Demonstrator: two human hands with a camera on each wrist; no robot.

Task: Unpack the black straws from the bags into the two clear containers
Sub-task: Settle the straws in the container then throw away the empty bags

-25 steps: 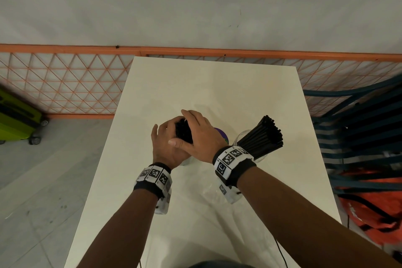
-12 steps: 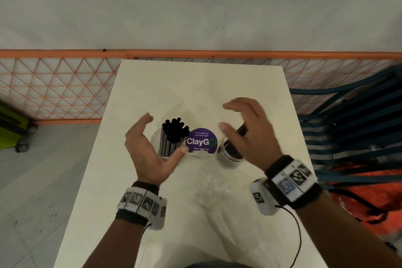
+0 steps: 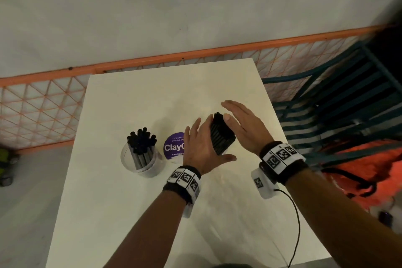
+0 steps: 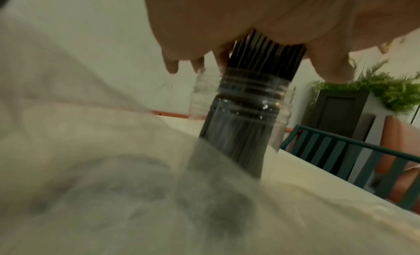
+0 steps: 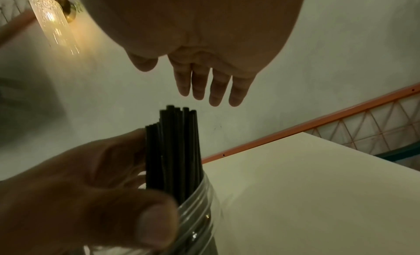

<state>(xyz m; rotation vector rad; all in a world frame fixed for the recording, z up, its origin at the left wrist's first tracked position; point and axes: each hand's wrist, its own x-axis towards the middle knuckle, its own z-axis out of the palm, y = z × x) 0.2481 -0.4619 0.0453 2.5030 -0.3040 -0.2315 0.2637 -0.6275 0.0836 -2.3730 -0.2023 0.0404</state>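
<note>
Now your left hand (image 3: 203, 144) presses flat against the left of the leaning black straws (image 3: 221, 135), fingers straight. Your right hand (image 3: 243, 125), also flat and released, hovers just right. Squeeze both palms gently inward, righting the bundle in its clear container (image 4: 240, 115) on the surface (image 3: 152, 98); the other container (image 3: 141, 159) stands filled, left.

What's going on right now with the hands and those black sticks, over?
Left hand and right hand both open, flanking right straw bundle standing in its clear container. Left container already holds straws. Purple lid lies between; nothing blocking.
</note>
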